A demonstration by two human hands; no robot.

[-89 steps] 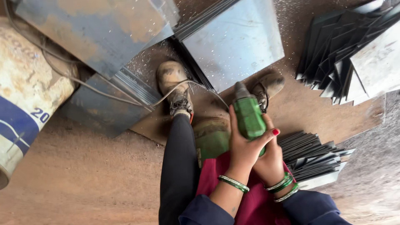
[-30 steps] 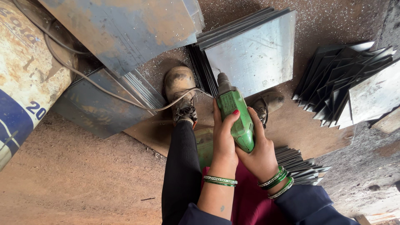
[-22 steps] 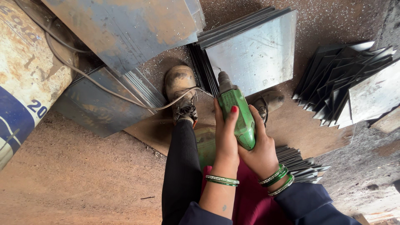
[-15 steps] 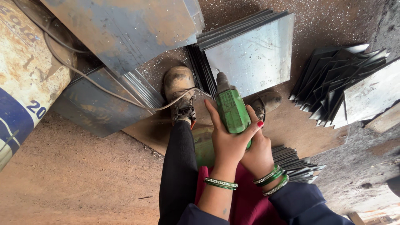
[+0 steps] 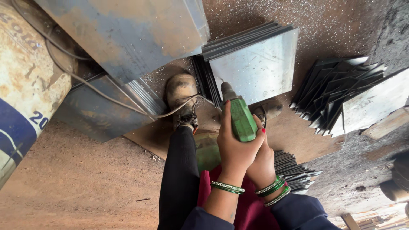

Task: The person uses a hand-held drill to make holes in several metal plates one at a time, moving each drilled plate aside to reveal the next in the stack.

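Both hands, left hand (image 5: 233,151) and right hand (image 5: 260,164), are closed around the green drill (image 5: 240,117), whose nose is pointed at the square steel plate stack (image 5: 255,64) just ahead. Passage forward is blocked by that stack. To the left, room is taken by the large tilted metal sheet (image 5: 128,34), a cable (image 5: 106,96) strung across it, and the boot (image 5: 182,98) just beside the drill. To the right, a bare strip of brown board (image 5: 298,136) lies open between the drill and the fanned plates (image 5: 336,93). Near the right wrist, a low plate pile (image 5: 294,170) is crowding the space. Open dirt floor (image 5: 72,187) is seen at lower left.
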